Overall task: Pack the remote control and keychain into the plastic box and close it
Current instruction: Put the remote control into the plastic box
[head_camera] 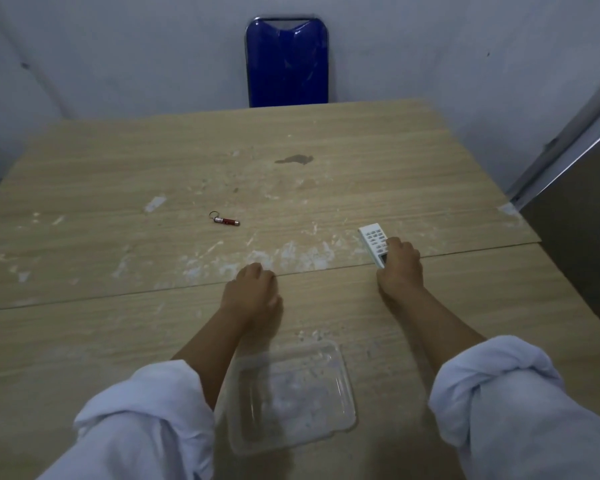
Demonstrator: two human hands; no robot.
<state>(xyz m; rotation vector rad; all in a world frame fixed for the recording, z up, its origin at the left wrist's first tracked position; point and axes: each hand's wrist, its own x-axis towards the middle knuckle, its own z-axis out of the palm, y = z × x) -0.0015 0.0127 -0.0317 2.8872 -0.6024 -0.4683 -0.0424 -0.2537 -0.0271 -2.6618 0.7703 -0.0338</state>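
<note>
Rolled white sleeves (pixel 146 420) frame the near edge of the table (pixel 84 341), and between my forearms sits the clear plastic box (pixel 291 393), open at the top and close to that near edge. I see no lid on it. Past the box, my left hand (pixel 253 292) rests knuckles-up on the wood with its fingers curled under, holding nothing that I can see. My right hand (pixel 400 268) is further toward the right edge, its fingers closed over the near end of the white remote control (pixel 373 240), which lies button-side up on the table. Well apart from both hands, toward the far left of the tabletop, the keychain (pixel 224 220) lies alone, a small red barrel with a ring. Beyond the far edge stands a blue chair (pixel 286 64).
</note>
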